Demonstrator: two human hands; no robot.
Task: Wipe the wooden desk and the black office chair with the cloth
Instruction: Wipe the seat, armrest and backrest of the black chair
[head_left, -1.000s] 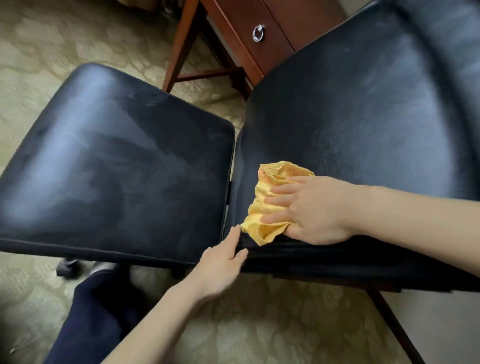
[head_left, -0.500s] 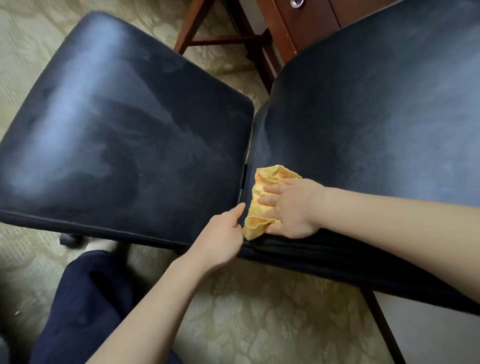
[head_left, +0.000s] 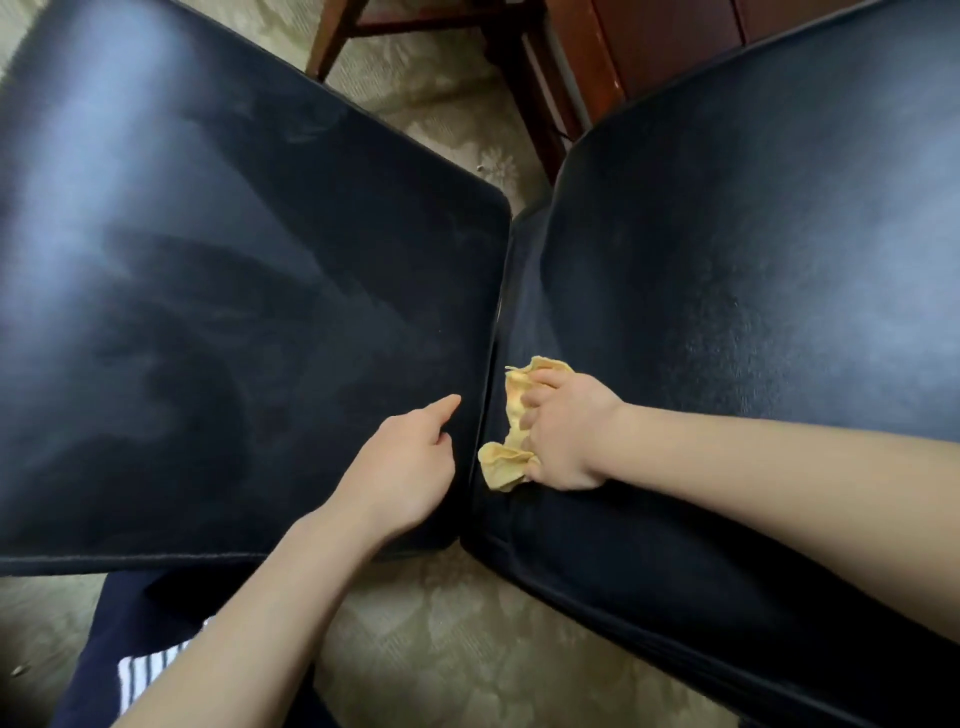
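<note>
The black office chair filled most of the view as two padded panels meeting at a narrow seam that ran from upper right of centre down toward the lower middle. The left panel carried pale, cloudy smears across its dark surface, while the right panel had a finer grained sheen with a soft bluish glare toward its far side. The right hand lay on the right panel just beside the seam, fingers curled over a crumpled yellow cloth and pressing it against the upholstery; a bunched end of the cloth stuck out below the fingers toward the seam and another fold showed above the knuckles. The left hand rested on the near corner of the left panel, just across the seam from the cloth, with the index finger stretched out toward the seam, the other fingers loosely bent, and nothing held in it. Both forearms were bare. Above the chair, the reddish-brown legs and drawer front of the wooden bench stood on a pale patterned carpet, which also showed below the chair. At the lower left, dark navy clothing and a patch of striped fabric were visible beside the left forearm.
</note>
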